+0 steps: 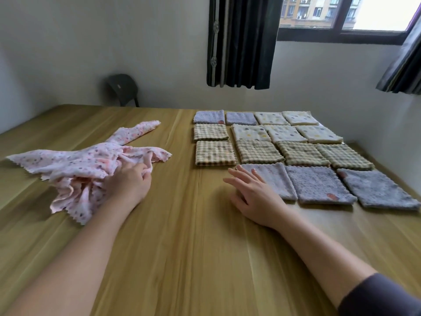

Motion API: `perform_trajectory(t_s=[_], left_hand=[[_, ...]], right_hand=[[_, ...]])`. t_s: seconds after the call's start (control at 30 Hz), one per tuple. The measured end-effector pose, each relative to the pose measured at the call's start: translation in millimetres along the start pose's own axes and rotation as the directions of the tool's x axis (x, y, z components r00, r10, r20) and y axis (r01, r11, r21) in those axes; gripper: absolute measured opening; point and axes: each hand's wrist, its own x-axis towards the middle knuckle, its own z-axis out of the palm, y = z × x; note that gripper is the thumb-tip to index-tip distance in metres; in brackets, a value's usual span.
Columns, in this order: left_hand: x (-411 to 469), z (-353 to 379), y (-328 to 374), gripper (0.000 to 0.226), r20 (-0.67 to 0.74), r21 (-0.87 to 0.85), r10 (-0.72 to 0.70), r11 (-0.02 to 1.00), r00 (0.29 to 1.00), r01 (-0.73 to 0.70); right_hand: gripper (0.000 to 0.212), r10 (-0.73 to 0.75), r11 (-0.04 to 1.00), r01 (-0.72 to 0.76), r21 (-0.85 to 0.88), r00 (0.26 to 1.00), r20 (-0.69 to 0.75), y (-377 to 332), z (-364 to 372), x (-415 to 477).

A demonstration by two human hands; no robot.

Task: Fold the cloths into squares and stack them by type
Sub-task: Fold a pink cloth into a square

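Head view, single frame.

- Left hand (131, 181): fingers curled into the near edge of the pink spotted cloth heap (75, 165), gripping a fold. The heap lies crumpled and unfolded on the left of the wooden table (182, 247); I cannot tell how many pieces it holds.
- Right hand (252, 192): fingers straight and spread, holding nothing. The palm is low over the table and the fingertips lie over the left edge of the nearest lilac folded square (276, 179).
- Folded squares sit in a grid on the right of the table, close together. Near row: three lilac terry squares, the other two at (319, 188) and (376, 190). Behind them are checked squares (257, 151), then cream dotted squares (284, 133), with two more lilac squares (209, 116) at the far left corner.
- Background: dark chair (123, 90) by the wall, dark curtain (241, 42), window (341, 12).
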Motion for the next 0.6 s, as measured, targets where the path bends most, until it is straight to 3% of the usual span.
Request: perform_trajectory(t_s=[0.07,0.2,0.3,0.37,0.43,0.6], left_hand=[[5.7,-0.1,-12.9,0.029,-0.098,-0.096,0.040,0.994,0.994,-0.049],[4.2,-4.0,-21.8,0.049,-0.182,-0.246,0.101,0.958,0.978,-0.145],[4.2,-9.6,-20.4,0.040,-0.216,-0.331,0.067,0.934,0.974,-0.137],[5.0,-9.1,-25.1,0.032,-0.395,-0.326,0.037,0.929,0.918,-0.178],[7.0,-5.3,-32.5,0.028,-0.477,-0.217,0.076,0.955,0.876,-0.201],[10.6,3.7,-38.2,0.044,-0.122,-0.026,0.131,0.991,0.984,-0.135]], right_hand=[[0.064,-0.027,1.000,0.027,0.010,1.000,-0.010,-12.3,5.2,6.4],[0.043,-0.074,0.997,0.077,0.026,0.993,-0.090,-48.0,22.2,35.0],[0.037,0.005,0.995,0.004,0.100,0.996,-0.092,-85.3,37.5,74.2],[0.043,0.076,0.990,-0.061,0.126,0.991,-0.112,-107.0,46.5,101.7],[0.040,0.124,0.986,-0.108,0.124,0.983,-0.136,-121.0,54.4,125.7],[0.021,0.113,0.992,-0.102,0.080,0.982,-0.150,-126.5,59.7,140.9]])
